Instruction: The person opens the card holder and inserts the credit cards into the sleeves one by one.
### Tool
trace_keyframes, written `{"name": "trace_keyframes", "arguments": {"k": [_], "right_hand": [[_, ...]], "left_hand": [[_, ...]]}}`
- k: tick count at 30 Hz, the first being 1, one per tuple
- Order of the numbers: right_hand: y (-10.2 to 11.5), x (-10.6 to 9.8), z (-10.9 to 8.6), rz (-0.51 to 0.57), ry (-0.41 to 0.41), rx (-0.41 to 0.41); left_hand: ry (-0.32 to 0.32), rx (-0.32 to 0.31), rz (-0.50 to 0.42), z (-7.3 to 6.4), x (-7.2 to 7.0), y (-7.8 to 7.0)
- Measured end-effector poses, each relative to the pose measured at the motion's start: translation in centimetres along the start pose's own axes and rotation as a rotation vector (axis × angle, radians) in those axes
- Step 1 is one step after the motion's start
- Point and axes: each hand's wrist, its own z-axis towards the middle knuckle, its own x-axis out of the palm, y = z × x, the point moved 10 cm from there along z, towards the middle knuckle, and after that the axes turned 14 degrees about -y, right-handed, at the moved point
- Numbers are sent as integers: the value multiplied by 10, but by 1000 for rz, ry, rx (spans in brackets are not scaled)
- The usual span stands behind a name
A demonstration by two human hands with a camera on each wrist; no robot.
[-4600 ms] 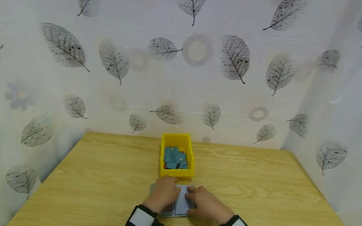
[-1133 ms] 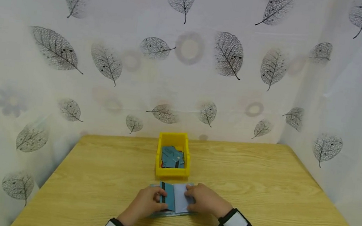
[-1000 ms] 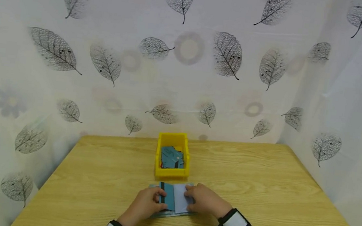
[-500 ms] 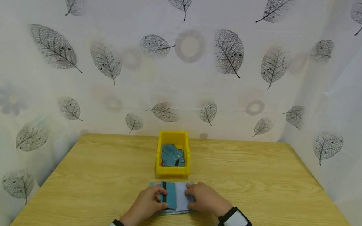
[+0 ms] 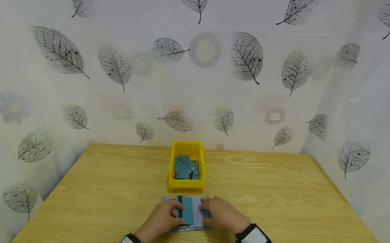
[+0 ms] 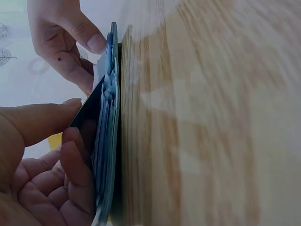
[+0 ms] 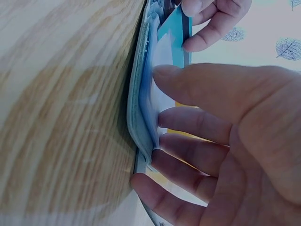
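Note:
An opened card holder (image 5: 198, 210) with clear sleeve pages lies on the table below the yellow bin. My left hand (image 5: 160, 218) pinches a teal card (image 5: 187, 211) with a black stripe by its left edge, between thumb and fingers. In the left wrist view the card (image 6: 88, 109) tilts over the stacked pages, its far edge close against them near the spine. My right hand (image 5: 222, 213) rests on the right-hand page. Its thumb and extended fingertips touch the page in the right wrist view, with the fingers spread.
A yellow bin (image 5: 185, 184) stands just behind the card holder, with several teal cards (image 5: 186, 168) heaped inside. The wooden table (image 5: 279, 203) meets a leaf-patterned curtain (image 5: 128, 102) at the back and both sides.
Earlier my left hand lay over the holder's left part; since then it has come to pinch the teal card. Over the last second the card has shifted slightly right. My right hand stays nearly still.

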Motion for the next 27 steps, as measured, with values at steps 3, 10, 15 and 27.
{"name": "trace_keyframes", "arguments": {"k": [3, 10, 15, 27], "right_hand": [[-3, 4, 0, 22, 6, 13], [-4, 3, -2, 61, -1, 26], [-4, 2, -2, 58, -1, 27], [-5, 1, -2, 58, -3, 20]], "left_hand": [[-1, 22, 4, 0, 3, -5], [8, 13, 12, 0, 11, -9], [3, 13, 47, -1, 10, -11], [21, 14, 139, 1, 6, -14]]}}
